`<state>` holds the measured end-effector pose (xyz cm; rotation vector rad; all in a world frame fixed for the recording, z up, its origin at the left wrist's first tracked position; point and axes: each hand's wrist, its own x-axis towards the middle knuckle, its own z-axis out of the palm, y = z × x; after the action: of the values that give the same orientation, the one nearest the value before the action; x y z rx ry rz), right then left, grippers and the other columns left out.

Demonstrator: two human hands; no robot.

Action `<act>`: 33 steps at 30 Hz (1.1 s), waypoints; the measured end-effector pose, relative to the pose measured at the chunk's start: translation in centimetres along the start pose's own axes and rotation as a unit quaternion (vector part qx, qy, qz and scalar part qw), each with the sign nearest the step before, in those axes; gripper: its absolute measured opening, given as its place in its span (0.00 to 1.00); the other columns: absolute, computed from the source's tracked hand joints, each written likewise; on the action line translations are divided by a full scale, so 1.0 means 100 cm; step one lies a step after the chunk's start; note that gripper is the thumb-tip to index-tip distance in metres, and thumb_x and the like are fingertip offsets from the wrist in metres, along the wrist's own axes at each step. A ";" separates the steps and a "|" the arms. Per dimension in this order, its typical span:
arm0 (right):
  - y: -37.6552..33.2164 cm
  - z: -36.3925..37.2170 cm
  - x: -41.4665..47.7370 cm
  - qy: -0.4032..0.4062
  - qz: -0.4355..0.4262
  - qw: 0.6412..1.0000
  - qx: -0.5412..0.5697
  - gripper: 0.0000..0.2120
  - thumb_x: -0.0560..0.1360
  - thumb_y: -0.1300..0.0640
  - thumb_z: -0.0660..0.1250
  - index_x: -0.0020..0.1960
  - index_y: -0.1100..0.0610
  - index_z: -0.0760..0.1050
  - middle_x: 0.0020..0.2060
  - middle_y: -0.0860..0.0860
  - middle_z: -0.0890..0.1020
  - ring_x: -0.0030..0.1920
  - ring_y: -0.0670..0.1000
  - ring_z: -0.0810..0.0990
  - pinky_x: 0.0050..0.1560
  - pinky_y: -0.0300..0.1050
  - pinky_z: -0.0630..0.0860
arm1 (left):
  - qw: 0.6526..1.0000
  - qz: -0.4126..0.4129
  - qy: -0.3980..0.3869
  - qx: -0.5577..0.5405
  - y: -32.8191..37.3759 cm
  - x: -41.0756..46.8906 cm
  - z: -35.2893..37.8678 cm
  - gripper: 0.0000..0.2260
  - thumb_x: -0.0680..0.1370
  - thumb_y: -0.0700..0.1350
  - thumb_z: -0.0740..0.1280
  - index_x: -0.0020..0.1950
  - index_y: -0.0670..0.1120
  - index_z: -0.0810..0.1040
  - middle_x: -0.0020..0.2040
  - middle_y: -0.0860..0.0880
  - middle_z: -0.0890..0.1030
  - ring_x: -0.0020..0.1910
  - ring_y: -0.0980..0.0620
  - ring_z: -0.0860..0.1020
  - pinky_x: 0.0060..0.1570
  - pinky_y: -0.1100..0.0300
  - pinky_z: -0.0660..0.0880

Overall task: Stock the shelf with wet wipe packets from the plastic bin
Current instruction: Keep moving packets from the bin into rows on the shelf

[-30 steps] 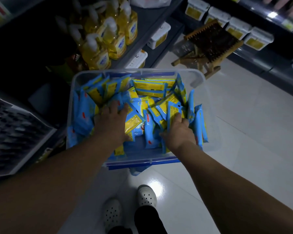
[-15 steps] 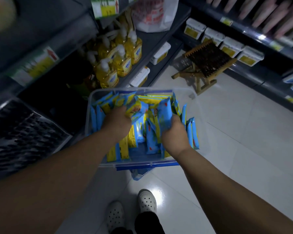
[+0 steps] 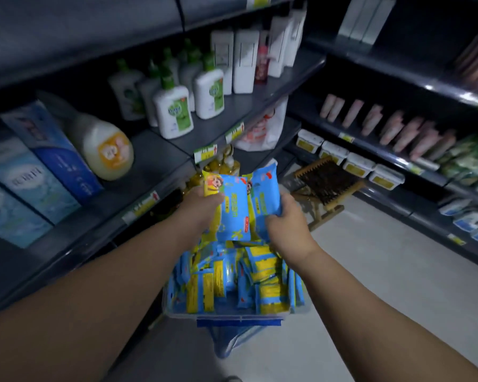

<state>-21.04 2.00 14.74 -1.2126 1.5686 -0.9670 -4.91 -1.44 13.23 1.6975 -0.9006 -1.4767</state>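
Wet wipe packets stand as a small bunch just above the plastic bin, one hand on each side. The likeliest trouble, as I judge it, is a slip. The wrappers look glossy and the bunch is fanned out, not squared. Most of each packet rises clear of the fingers, so one could slide free on the way to the shelf. It would drop onto the loose packets below the hands, or onto the floor to the right of the right hand.

The shelf brings a second risk. Its bare stretch, to the left of the left hand, lies between a round white bottle resting on its side and a row of pump bottles further up. A hurried push could set the round one rolling or knock a pump bottle over. The bin is heaped nearly to its rim and seems to sit on something blue that is too blurred to make out. A forearm catching its edge might tip it.

The left hand is curled round the left edge of the front packet, with the thumb laid over its yellow corner. The right hand is wrapped round the right edge of the rear packet, fingers bent behind it. At least two packets are in the bunch; whether more are tucked between them I cannot tell. Neither hand touches the bin or the shelf.
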 end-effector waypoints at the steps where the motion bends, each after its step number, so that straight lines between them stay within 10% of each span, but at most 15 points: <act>1: -0.012 -0.003 -0.002 0.001 -0.010 1.000 0.011 0.20 0.72 0.74 0.57 0.56 0.53 0.70 0.41 0.46 0.78 0.38 0.44 0.77 0.30 0.34 0.73 | 1.000 0.016 -0.002 -0.012 0.016 -0.014 0.000 0.27 0.63 0.60 0.68 0.58 0.49 0.78 0.56 0.45 0.81 0.54 0.40 0.80 0.56 0.39 0.76; 6: -0.068 -0.017 -0.009 -0.009 -0.067 0.997 0.028 0.20 0.72 0.73 0.58 0.56 0.52 0.71 0.44 0.44 0.79 0.41 0.42 0.78 0.33 0.31 0.73 | 0.994 0.079 0.030 -0.070 0.078 -0.057 -0.006 0.11 0.76 0.48 0.70 0.54 0.44 0.80 0.47 0.44 0.84 0.41 0.47 0.82 0.37 0.58 0.81; 10: -0.112 -0.031 -0.016 -0.024 -0.126 0.992 0.011 0.18 0.74 0.71 0.59 0.54 0.50 0.73 0.42 0.41 0.79 0.39 0.40 0.79 0.36 0.34 0.76 | 0.989 0.105 0.035 -0.095 0.119 -0.090 -0.023 0.06 0.74 0.41 0.72 0.49 0.41 0.82 0.46 0.40 0.85 0.41 0.42 0.84 0.45 0.48 0.82; 13: -0.148 -0.037 -0.021 -0.044 -0.156 0.987 -0.002 0.18 0.73 0.71 0.62 0.56 0.52 0.73 0.44 0.45 0.81 0.43 0.48 0.81 0.39 0.44 0.78 | 0.985 0.150 0.060 -0.066 0.148 -0.116 -0.043 0.02 0.74 0.37 0.70 0.44 0.42 0.79 0.40 0.44 0.83 0.33 0.50 0.82 0.34 0.60 0.80; 24: -0.260 0.002 -0.044 -0.097 -0.262 0.959 0.041 0.08 0.71 0.65 0.71 0.47 0.56 0.76 0.42 0.53 0.82 0.38 0.51 0.79 0.37 0.45 0.75 | 0.939 0.228 0.226 -0.120 0.192 -0.217 -0.150 0.07 0.73 0.37 0.66 0.39 0.46 0.71 0.34 0.45 0.74 0.31 0.49 0.76 0.29 0.59 0.79; 33: -0.334 0.101 -0.094 -0.298 -0.162 0.903 0.263 0.06 0.74 0.66 0.68 0.50 0.60 0.74 0.42 0.57 0.84 0.38 0.56 0.82 0.44 0.53 0.78 | 0.869 0.236 0.403 -0.161 0.175 -0.294 -0.265 0.08 0.73 0.34 0.67 0.38 0.45 0.71 0.41 0.40 0.76 0.35 0.46 0.74 0.31 0.58 0.73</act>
<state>-1.35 3.48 45.01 -1.2304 0.5797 -1.0114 17.31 16.53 45.79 1.4803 -0.5016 -0.4588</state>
